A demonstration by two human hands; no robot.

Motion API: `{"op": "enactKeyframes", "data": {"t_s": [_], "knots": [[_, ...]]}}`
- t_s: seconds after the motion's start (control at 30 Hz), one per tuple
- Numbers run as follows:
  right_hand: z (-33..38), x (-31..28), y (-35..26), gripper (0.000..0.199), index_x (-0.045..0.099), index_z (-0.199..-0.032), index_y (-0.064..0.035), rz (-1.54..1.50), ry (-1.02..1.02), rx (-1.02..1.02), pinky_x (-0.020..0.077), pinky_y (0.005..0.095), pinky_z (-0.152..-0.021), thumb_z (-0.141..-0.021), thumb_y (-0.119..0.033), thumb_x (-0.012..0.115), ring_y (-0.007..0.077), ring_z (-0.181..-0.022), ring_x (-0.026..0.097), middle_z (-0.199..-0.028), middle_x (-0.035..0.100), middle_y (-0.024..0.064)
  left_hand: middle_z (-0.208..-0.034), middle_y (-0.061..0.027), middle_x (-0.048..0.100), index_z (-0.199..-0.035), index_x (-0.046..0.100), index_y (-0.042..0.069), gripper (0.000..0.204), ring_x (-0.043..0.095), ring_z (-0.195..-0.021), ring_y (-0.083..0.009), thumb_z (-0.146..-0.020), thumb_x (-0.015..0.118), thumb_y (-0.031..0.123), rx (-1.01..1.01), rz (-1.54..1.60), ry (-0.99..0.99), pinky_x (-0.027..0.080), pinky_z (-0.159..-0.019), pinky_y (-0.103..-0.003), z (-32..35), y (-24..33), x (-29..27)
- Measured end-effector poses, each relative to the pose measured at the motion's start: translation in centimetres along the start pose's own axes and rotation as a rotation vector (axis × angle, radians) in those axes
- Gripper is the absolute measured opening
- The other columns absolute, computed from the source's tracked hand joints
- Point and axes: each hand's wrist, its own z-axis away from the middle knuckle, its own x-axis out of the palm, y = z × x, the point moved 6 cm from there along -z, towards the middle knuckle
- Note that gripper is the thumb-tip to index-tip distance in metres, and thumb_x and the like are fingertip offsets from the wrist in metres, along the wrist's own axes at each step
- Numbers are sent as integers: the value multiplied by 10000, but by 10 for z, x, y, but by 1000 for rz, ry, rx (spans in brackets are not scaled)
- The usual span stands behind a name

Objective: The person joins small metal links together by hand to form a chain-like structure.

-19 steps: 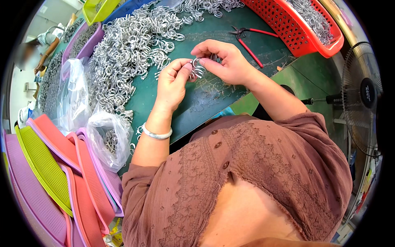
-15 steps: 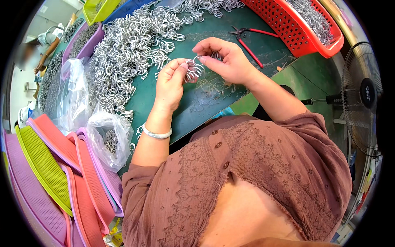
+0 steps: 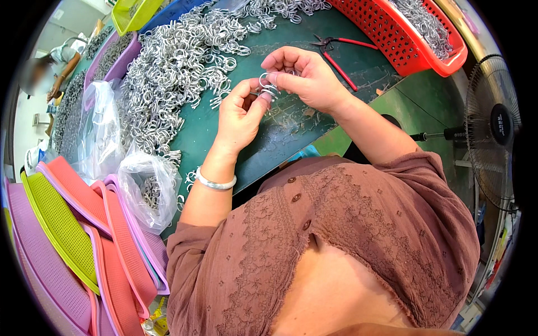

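Over the green worktable (image 3: 291, 42), my left hand (image 3: 238, 119) pinches a few open silvery metal rings (image 3: 270, 92) between thumb and fingers. Facing it, my right hand (image 3: 311, 78) is closed, its thumb and forefinger gripping one more metal ring (image 3: 264, 79) right beside those in the left. More metal shows behind the right fingers, mostly hidden. To the left of my hands spreads a large heap of the same metal rings (image 3: 168, 73), and several small stacks of them lie at its near edge.
Red-handled cutters (image 3: 339, 64) lie beyond my right hand. A red basket (image 3: 386, 42) of metal pieces stands far right, near a fan (image 3: 496, 126). Plastic bags (image 3: 148, 185) and stacked colored baskets (image 3: 61, 235) crowd the left. Another person (image 3: 61, 61) sits at far left.
My left hand has shifted slightly right and turned, its fingers now curled more around the rings. The two hands have come closer together, meeting at one ring.
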Motion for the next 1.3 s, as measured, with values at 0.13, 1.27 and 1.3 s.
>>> {"op": "enactKeyframes", "data": {"t_s": [0.13, 1.27, 1.3], "knots": [[0, -1, 0, 167, 540, -940, 18, 50, 0, -13, 434, 210, -679, -777, -20, 549, 68, -754, 520, -812, 568, 29, -786, -16, 577, -951, 557, -2, 159, 527, -637, -77, -836, 450, 21, -5, -18, 40, 429, -591, -193, 0, 1, -2], [-31, 1, -13, 114, 613, -851, 1, 305, -121, 184, 380, 176, -536, -761, -49, 564, 30, -608, 466, -692, 561, -16, -686, -84, 583, -889, 553, 14, 193, 538, -492, -140, -836, 430, 153, -421, 440, 125, 438, -459, -227, 2, -25, -10], [-42, 8, -19, 118, 613, -849, 1, 352, -192, 178, 383, 179, -533, -754, -52, 567, 31, -604, 467, -687, 561, -15, -682, -81, 584, -888, 559, 13, 194, 537, -487, -138, -836, 430, 149, -420, 460, 103, 436, -454, -222, 2, -24, -8]]}}
